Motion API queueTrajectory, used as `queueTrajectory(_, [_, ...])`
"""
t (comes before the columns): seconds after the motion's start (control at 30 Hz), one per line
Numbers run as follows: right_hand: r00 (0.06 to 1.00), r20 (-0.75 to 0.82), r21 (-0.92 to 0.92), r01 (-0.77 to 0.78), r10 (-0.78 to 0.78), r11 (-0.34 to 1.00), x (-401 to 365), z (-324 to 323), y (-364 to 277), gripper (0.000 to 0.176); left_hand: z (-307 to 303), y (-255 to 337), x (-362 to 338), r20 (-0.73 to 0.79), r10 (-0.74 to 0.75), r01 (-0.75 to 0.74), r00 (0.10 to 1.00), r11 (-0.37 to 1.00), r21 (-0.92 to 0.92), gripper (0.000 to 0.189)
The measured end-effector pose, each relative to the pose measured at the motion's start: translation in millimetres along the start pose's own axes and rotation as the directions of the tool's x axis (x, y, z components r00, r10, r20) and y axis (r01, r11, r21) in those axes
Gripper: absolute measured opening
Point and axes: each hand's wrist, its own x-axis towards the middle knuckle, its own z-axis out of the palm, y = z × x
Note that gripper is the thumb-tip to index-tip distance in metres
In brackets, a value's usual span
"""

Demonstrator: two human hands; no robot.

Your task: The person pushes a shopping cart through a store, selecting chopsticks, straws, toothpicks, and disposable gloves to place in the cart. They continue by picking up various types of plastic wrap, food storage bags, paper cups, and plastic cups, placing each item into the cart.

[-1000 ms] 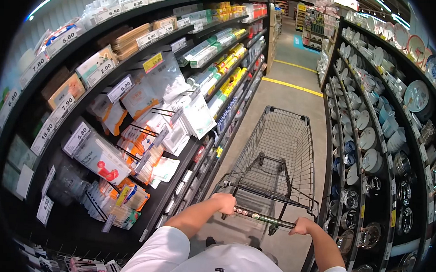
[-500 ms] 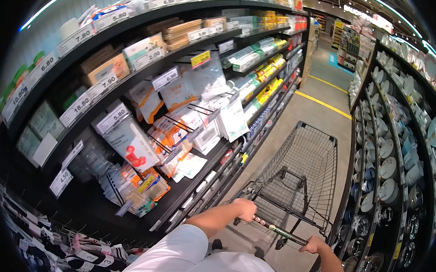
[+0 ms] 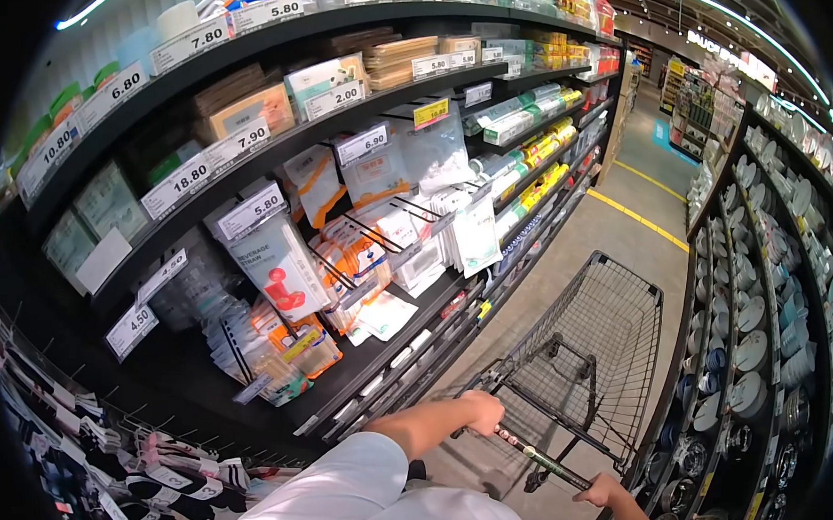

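Observation:
A dark wire shopping cart point(image 3: 593, 340) stands in front of me, its basket bare to the mesh. Its push handle point(image 3: 542, 462) runs across at the bottom of the view. My left hand point(image 3: 480, 412) is closed around the handle's left end. Around the right end of the same bar, my right hand point(image 3: 598, 491) is closed too. To the left of the cart, a box of beverage straws point(image 3: 279, 274) hangs among other packets on a black shelf unit, below a 5.80 price tag point(image 3: 251, 212).
Shelves of dishes and bowls point(image 3: 750, 325) line the aisle's right side, close to the cart. Packed socks point(image 3: 155, 477) hang at the lower left. Ahead, the grey aisle floor point(image 3: 616, 235) has yellow tape strips point(image 3: 640, 218) and leads to further displays point(image 3: 693, 110).
The view has turned slightly left, so shelves and cart sit a little further right and the left shelf looks larger. Both hands keep their hold on the handle.

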Motion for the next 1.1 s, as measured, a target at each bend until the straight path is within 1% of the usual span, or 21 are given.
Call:
queueTrajectory(0.07, [1.000, -0.006, -0.009, 0.006, -0.006, 1.000, -2, 1, -1, 0.058, 3, -1, 0, -0.012, 0.001, -0.001, 1.000, 1.000, 0.000, 0.031])
queueTrajectory(0.17, [0.999, 0.021, 0.008, -0.025, 0.025, 1.000, 4, 7, 4, 0.059, -2, 2, -7, 0.009, -0.009, 0.009, 1.000, 1.000, 0.001, 0.030])
queueTrajectory(0.47, [0.998, 0.062, -0.001, 0.009, -0.009, 1.000, -13, 7, -11, 0.062, 7, -1, -7, -0.002, 0.009, -0.009, 1.000, 1.000, 0.017, 0.032])
queueTrajectory(0.57, [0.997, 0.072, 0.014, 0.006, -0.007, 1.000, -4, 14, -1, 0.057, 3, 2, -15, 0.000, 0.009, -0.009, 1.000, 1.000, 0.020, 0.033])
queueTrajectory(0.77, [0.994, 0.111, 0.012, -0.015, 0.013, 1.000, 0, 16, 3, 0.061, 9, 0, -10, -0.010, 0.018, -0.018, 1.000, 1.000, 0.012, 0.033])
queueTrajectory(0.97, [0.993, 0.114, -0.017, 0.005, -0.003, 1.000, -2, 14, 1, 0.061, 9, -1, -8, -0.007, 0.018, -0.018, 1.000, 1.000, -0.001, 0.031])
queueTrajectory(1.1, [0.993, 0.120, 0.019, -0.003, 0.001, 1.000, -1, 12, 0, 0.060, 8, -1, -8, -0.014, 0.011, -0.011, 1.000, 1.000, -0.004, 0.031])
